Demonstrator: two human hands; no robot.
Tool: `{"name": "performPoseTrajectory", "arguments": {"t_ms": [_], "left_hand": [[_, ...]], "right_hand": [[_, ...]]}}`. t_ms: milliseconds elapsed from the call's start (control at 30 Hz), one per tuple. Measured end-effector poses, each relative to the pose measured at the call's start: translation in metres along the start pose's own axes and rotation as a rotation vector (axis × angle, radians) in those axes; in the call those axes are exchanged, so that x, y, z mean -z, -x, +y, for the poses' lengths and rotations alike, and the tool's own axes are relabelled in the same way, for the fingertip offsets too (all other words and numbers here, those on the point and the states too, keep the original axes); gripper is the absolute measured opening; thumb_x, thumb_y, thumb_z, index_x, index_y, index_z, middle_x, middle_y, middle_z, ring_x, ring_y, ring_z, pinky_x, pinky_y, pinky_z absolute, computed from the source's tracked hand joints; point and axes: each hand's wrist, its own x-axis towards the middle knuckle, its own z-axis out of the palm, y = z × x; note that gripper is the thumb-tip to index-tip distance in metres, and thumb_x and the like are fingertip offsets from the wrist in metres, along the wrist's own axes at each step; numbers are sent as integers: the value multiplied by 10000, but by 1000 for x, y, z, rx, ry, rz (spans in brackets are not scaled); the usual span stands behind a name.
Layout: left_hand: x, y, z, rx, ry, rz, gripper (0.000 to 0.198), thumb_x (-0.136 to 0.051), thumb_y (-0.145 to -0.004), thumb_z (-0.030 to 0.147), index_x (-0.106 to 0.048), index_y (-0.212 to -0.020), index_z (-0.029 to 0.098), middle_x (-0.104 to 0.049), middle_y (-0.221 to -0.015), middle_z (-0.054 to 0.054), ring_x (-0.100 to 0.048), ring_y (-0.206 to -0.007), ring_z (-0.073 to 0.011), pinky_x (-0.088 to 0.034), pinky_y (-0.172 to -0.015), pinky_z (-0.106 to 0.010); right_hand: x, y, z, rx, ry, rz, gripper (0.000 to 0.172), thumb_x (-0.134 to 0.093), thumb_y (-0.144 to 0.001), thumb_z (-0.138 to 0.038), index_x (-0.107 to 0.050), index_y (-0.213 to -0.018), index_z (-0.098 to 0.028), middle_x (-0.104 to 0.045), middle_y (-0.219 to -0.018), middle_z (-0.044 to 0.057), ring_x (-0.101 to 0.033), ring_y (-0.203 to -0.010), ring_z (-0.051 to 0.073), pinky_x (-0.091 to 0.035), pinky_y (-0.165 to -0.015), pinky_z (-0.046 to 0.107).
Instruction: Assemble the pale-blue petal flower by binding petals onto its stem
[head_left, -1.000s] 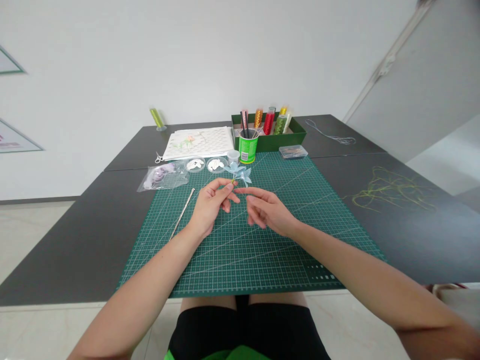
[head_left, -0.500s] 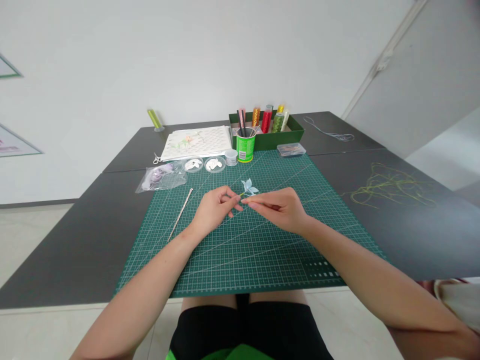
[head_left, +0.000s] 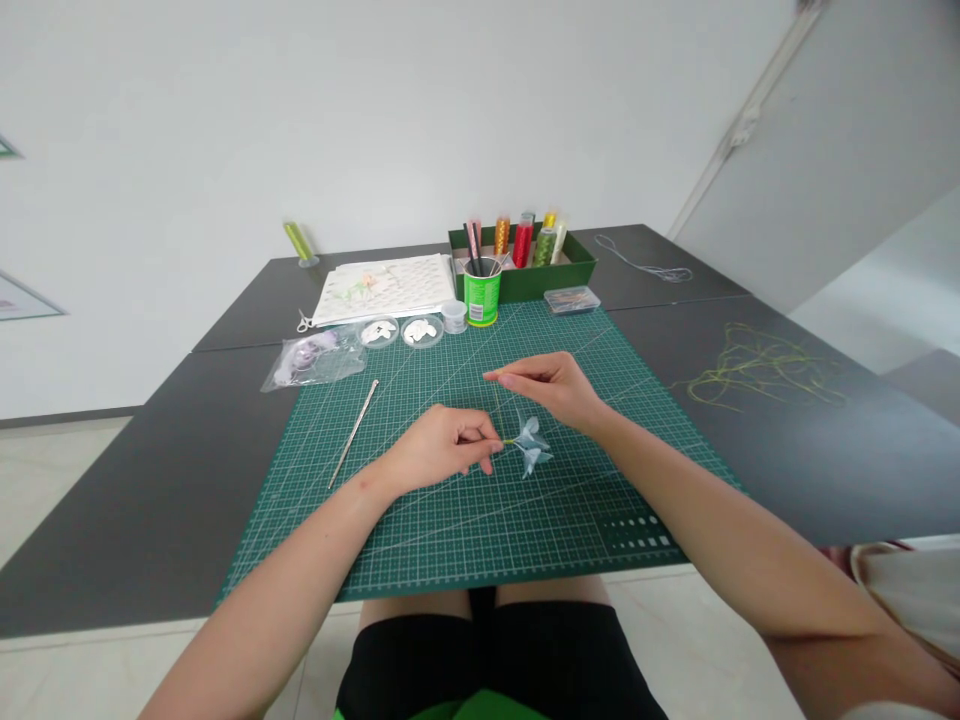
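Above the near middle of the green cutting mat (head_left: pixel 420 540), the left hand (head_left: pixel 442 455) pinches a pale-blue flower (head_left: pixel 531 447) by its stem. Just beyond, the right hand (head_left: pixel 559 388) pinches a fine thread (head_left: pixel 497 412), best kept taut.

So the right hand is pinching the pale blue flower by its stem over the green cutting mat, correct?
Not quite: the head view shows the left hand pinching the pale blue flower by its stem over the green cutting mat. The right hand is just beyond it, fingers closed on what looks like a thin strand running to the stem.
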Motion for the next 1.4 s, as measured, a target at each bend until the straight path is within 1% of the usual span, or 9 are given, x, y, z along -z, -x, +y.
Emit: {"name": "performPoseTrajectory", "arguments": {"t_ms": [200, 367, 500, 600, 700, 933, 1067, 1200, 1400], "left_hand": [[1, 2, 4, -38, 58, 37, 207, -609, -910, 336, -634, -774, 181, -747, -674, -9, -615, -506, -93, -454, -502, -178], [7, 2, 5, -120, 77, 251, 161, -615, -903, 319, -621, -824, 179, -735, -666, -6, -581, -477, -83, -461, -492, -179], [13, 3, 5, -165, 50, 448, 148, -608, -909, 313, -604, -835, 186, -728, -667, -1, -575, -467, -84, -453, -495, -184], [19, 4, 2, -161, -64, 611, 149, -589, -928, 320, -597, -843, 198, -723, -670, 14, -570, -465, -84, -435, -508, -187], [24, 3, -4, -130, -231, 725, 137, -564, -945, 317, -604, -868, 212, -724, -684, 23, -576, -481, -93, -416, -534, -196], [27, -1, -16, -49, -413, 814, 172, -530, -961, 363, -605, -899, 221, -736, -720, 18, -608, -540, -125, -387, -576, -213], [28, -4, -21, -24, -488, 765, 135, -538, -955, 317, -616, -896, 224, -728, -694, 29, -593, -520, -127, -354, -571, -212], [24, -7, -24, -27, -524, 622, 121, -558, -940, 309, -630, -875, 238, -720, -670, 44, -573, -499, -129, -317, -550, -218], [6, -8, -21, -43, -437, 312, 126, -564, -930, 294, -637, -840, 244, -728, -658, 63, -600, -509, -127, -349, -551, -224]], "right_hand": [[0, -5, 14, -58, -19, -29, 322, -694, -822, -476, -811, -941, -201, -784, -893, 71, -678, -783, 198, -491, -660, 290], [-1, -9, 31, -124, -65, -97, 365, -706, -796, -485, -807, -934, -162, -768, -825, 70, -636, -697, 173, -453, -613, 276], [1, -10, 38, -134, 8, -157, 398, -711, -779, -514, -806, -849, -134, -666, -616, 16, -518, -553, 116, -370, -549, 249], [4, -9, 35, -153, 90, -253, 412, -687, -804, -516, -808, -879, -129, -590, -533, -13, -425, -497, 87, -288, -502, 232], [4, -7, 29, -151, 90, -380, 385, -663, -839, -488, -808, -946, -148, -660, -612, 17, -455, -524, 94, -296, -495, 226], [0, -1, 6, -87, 41, -704, 311, -660, -866, -434, -807, -967, -179, -565, -500, -34, -377, -454, 68, -270, -463, 211], [4, 4, -12, -50, -96, -694, 273, -677, -861, -405, -808, -963, -188, -614, -542, -19, -342, -451, 62, -206, -435, 222], [12, 7, -21, -27, -203, -484, 225, -727, -816, -403, -821, -896, -216, -695, -634, 24, -430, -502, 94, -271, -452, 245], [16, 4, -13, -56, -306, -133, 255, -736, -791, -447, -821, -899, -233, -470, -462, -43, -305, -470, 81, -245, -460, 256]]}}
